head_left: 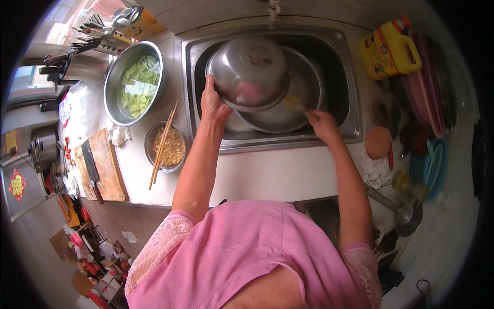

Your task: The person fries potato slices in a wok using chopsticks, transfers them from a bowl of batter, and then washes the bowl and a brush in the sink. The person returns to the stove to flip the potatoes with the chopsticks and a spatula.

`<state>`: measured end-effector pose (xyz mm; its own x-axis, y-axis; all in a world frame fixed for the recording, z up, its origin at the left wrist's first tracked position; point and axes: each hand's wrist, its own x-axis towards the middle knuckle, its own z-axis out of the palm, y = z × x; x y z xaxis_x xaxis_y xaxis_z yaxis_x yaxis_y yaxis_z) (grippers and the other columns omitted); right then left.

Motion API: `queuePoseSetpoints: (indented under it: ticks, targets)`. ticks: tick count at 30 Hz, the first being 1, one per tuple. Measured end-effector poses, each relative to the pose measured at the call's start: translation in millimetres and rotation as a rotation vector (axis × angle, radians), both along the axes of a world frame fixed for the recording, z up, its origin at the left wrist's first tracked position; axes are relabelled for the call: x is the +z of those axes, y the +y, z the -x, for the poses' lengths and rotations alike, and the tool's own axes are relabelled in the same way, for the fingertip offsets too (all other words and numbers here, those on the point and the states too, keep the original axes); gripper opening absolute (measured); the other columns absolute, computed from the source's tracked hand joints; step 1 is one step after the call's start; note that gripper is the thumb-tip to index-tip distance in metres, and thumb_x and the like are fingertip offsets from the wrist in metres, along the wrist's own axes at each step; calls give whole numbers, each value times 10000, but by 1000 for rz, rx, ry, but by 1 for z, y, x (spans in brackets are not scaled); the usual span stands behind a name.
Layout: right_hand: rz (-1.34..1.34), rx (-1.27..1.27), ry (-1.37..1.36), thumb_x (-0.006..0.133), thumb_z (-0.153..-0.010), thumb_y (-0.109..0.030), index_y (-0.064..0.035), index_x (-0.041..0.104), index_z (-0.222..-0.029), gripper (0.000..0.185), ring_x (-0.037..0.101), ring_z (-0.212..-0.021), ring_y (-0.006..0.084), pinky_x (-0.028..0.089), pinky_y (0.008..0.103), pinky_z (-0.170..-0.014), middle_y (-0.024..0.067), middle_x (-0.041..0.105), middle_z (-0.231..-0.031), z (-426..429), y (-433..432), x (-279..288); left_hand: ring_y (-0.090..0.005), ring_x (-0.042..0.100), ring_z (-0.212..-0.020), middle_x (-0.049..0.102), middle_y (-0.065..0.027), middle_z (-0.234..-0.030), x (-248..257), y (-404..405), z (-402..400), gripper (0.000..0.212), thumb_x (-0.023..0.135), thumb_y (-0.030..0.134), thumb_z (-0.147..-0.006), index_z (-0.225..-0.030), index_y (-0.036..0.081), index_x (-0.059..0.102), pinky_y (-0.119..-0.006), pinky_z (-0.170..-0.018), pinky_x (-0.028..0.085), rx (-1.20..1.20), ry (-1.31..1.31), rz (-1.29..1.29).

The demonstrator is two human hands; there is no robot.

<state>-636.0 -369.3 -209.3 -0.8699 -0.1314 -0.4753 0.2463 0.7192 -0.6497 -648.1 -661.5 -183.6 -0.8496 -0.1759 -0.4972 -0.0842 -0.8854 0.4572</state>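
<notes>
My left hand (pixel 213 101) grips the rim of a stainless steel bowl (pixel 251 73), tipped so that its underside faces up. Dark stains mark the bowl's base. Beneath and to the right of it, a wider metal basin (pixel 310 77) sits in the steel sink (pixel 349 116). My right hand (pixel 323 124) holds the handle of a brush (pixel 297 103), whose head is blurred over the wide basin, close to the bowl's lower edge. The inside of the tipped bowl is hidden.
Left of the sink stand a basin (pixel 162 83) of green slices in water and a small bowl (pixel 181 154) of peanuts with chopsticks (pixel 164 145) across it. A cleaver (pixel 91 164) lies on a wooden cutting board (pixel 112 170). A yellow jug (pixel 389 50) stands right of the sink.
</notes>
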Motion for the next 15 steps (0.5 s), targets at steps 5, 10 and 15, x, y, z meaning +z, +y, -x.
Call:
queuePoseSetpoints:
  ticks: [5, 10, 15]
  targets:
    - [142, -159, 328, 528, -768, -44, -108, 526, -1122, 360, 539, -706, 175, 429, 261, -670, 90, 552, -832, -85, -6, 85, -310, 449, -1037, 439, -136, -1171, -3, -13, 7, 385, 323, 345, -896, -1101, 44, 450, -475, -900, 359, 107, -45, -199]
    - [145, -42, 663, 560, -706, 23, -110, 558, -1076, 393, 522, -635, 187, 430, 276, -565, 83, 500, -776, -115, -36, 112, -295, 469, -1025, 492, -139, -1107, 6, -8, 16, 366, 313, 310, -900, -1091, 35, 462, -448, -906, 369, 234, -4, -319]
    - [147, -93, 711, 566, -700, 37, -85, 557, -1063, 383, 526, -627, 206, 432, 285, -555, 88, 500, -775, -123, -25, 127, -318, 463, -1015, 467, -157, -1122, 26, -5, 9, 444, 276, 381, -896, -1089, 21, 448, -459, -890, 382, 289, -1, -312]
